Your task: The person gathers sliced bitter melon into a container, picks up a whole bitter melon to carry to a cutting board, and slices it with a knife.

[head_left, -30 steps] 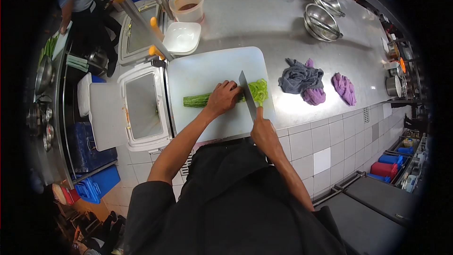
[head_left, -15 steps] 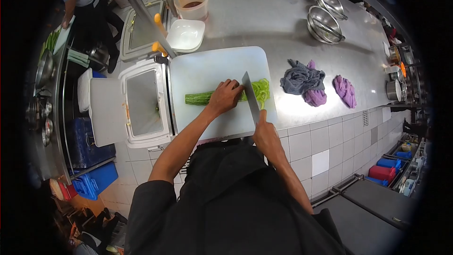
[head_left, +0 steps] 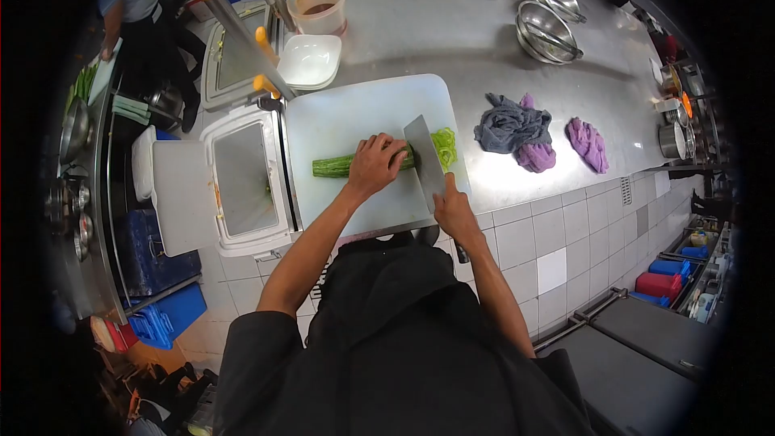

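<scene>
1. The table fills the middle and far part of the view; its open top seems to let wares stand well apart from the cutting.
2. The bin stands at the table's left end, its lid laid open to the left, presumably to keep it within easy reach.
3. The board lies at the table's near edge, close to the body, which likely spares the arms stretching.
4. At the far right rest steel bowls; at the far left stand a tub and, nearer, stacked dishes, all off the board.
5. Cloths lie bunched right of the board, probably handy for wiping.
6. The knife crosses the cucumber's right end, blade pointing far, handle near.
7. The cucumber lies left to right on the board, so the blade meets it crosswise.
8. The left hand is part closed, fingers curled over the cucumber, apparently pinning it; whether they touch the blade I cannot tell.
9. The right hand is closed round the handle, one finger reaching up to the blade, likely for control.
10. Slices lie right of the blade, on the side away from the left hand.
</scene>
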Demonstrator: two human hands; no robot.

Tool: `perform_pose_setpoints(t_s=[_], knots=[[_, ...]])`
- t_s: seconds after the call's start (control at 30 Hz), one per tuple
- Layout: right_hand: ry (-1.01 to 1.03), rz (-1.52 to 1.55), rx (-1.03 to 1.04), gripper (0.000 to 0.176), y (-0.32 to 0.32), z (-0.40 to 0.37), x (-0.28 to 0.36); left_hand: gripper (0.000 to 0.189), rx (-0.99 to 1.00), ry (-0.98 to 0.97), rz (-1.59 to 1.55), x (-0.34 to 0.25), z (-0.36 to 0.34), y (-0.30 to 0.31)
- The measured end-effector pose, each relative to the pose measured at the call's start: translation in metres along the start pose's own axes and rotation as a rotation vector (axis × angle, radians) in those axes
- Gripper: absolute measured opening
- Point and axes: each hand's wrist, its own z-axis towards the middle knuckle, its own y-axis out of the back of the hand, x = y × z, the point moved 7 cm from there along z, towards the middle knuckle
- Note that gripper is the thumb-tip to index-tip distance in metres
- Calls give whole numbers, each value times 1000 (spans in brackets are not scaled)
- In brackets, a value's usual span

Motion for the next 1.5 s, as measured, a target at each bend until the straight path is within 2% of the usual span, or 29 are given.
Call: perform_pose_setpoints(t_s=[0.07,0.23,0.33,0.37,0.5,0.57,0.77,0.87,0.93,1.13,1.27,1.5], knots=[[-49,-18,7,34,6,-1,-5,18,-3,17,19,-1,0,1],[-24,-43,29,35,11,-12,3,19,7,71,69,-14,-17,7],[-31,-38,18,34,12,-20,2,20,0,173,51,-17,-31,9],[-77,-35,13,34,12,-22,-3,20,-1,175,52,-17,-31,8],[-46,-93,0,31,11,-23,-1,18,-12,130,60,-23,-29,8],[-37,-179,78,29,8,-30,12,18,18,126,63,-22,-29,5],[21,-203,81,28,-11,-36,9,27,21,134,113,-20,-27,1],[33,-150,56,28,-4,-34,4,35,69,132,-34,-20,-33,22],[16,-118,66,27,3,-33,4,45,198,121,59,-18,-40,24],[13,-88,40,26,2,-23,0,51,142,89,-22,-14,-23,5],[15,-125,47,25,9,-14,-1,50,139,101,-19,-14,-13,2],[48,-143,38,24,4,-12,-3,25,47,69,-53,-14,3,-9]])
